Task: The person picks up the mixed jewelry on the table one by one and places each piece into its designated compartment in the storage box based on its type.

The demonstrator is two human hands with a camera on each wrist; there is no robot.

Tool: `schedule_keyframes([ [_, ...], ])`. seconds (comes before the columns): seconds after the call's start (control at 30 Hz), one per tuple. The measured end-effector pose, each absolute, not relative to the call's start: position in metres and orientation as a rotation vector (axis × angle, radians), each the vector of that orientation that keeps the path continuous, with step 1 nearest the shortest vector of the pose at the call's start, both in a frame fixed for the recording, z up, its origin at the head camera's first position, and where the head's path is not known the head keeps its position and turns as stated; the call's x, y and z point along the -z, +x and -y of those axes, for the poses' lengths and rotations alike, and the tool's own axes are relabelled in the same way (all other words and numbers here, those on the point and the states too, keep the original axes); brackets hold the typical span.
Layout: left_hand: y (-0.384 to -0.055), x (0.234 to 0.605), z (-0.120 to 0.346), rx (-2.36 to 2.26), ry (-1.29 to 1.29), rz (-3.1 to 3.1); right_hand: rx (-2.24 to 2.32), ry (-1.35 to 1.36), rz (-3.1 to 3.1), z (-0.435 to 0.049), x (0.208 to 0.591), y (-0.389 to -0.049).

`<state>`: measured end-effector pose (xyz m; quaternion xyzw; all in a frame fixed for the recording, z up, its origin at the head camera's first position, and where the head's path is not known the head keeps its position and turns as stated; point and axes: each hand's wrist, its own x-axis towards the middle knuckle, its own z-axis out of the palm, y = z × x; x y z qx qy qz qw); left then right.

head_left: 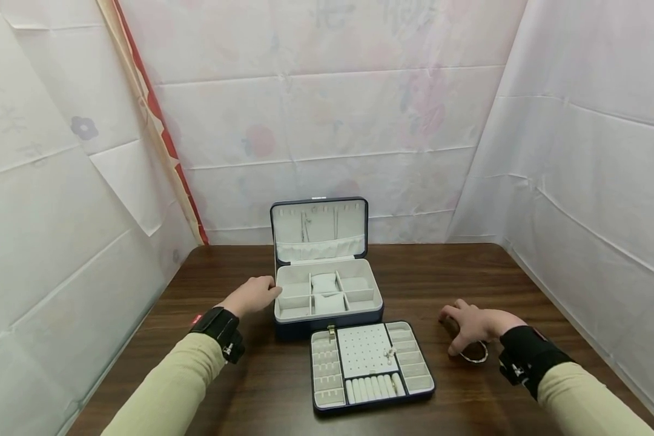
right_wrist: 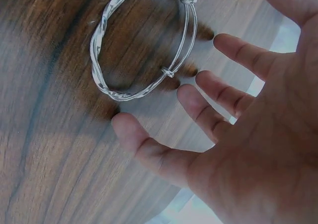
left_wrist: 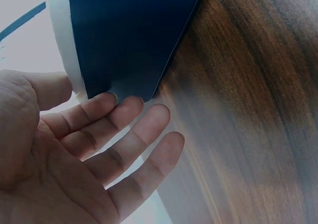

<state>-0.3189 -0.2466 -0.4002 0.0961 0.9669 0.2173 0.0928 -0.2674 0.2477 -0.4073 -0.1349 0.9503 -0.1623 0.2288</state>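
A jewelry box (head_left: 327,329) with a dark blue outside and pale lining stands with its lid raised. My left hand (head_left: 255,295) is at its left side. In the left wrist view the thumb lies by the pale rim and the loosely extended fingers (left_wrist: 154,117) are at the blue side wall (left_wrist: 129,35). On the right, my right hand (head_left: 473,324) reaches low over the table with fingers spread, nothing between them. A silver bangle (right_wrist: 99,40) with a twisted band lies flat on the wood, just beyond the fingertips (right_wrist: 126,127) in the right wrist view.
In front of the box lies a removable jewelry tray (head_left: 362,346) with a pegboard panel, ring rolls and small compartments. Small pillows (head_left: 329,303) fill two compartments of the box. Necklaces (head_left: 336,223) hang inside the lid. White sheeting (head_left: 327,121) encloses the wooden table (head_left: 272,387).
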Motion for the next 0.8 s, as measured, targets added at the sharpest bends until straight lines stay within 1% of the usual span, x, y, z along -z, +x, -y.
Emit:
schedule_keyframes([
  [0.2, -0.32, 0.402, 0.247, -0.637, 0.269, -2.867, 0.369, -0.373, -2.64, -0.244, 0.41, -0.266],
  [0.37, -0.32, 0.402, 0.248, -0.64, 0.259, -2.863, 0.317, -0.378, -2.671, -0.244, 0.422, -0.269],
  [0.8, -0.32, 0.403, 0.248, -0.636, 0.264, -2.865, 0.255, -0.414, -2.696, -0.238, 0.415, -0.265],
])
